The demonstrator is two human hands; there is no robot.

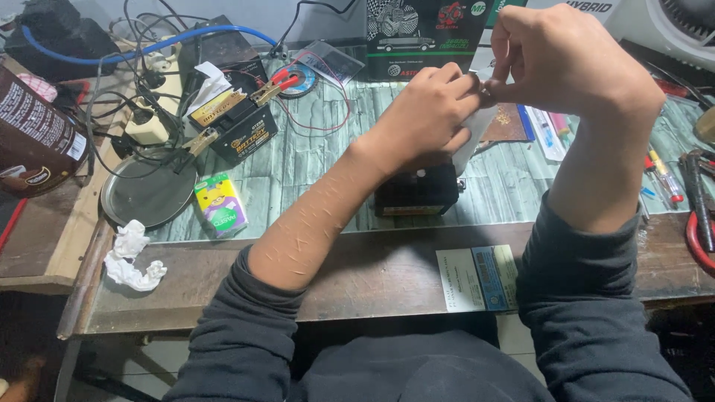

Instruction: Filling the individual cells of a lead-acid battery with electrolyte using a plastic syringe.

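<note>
My left hand (428, 112) and my right hand (562, 56) meet above the bench, fingertips pinched together on a small pale strip or sheet (474, 134) that hangs down between them. Directly below stands a small black battery (415, 192), partly hidden by my left wrist. Both sleeves are pushed up to the elbows.
A second black battery (234, 123) with clamps and wires sits at the left, beside a round metal plate (145, 192), a small yellow-green box (220, 205) and crumpled tissue (132, 257). A brown jar (33, 134) stands far left. Screwdrivers and pliers (681, 186) lie at the right. A printed card (477, 277) lies near the front edge.
</note>
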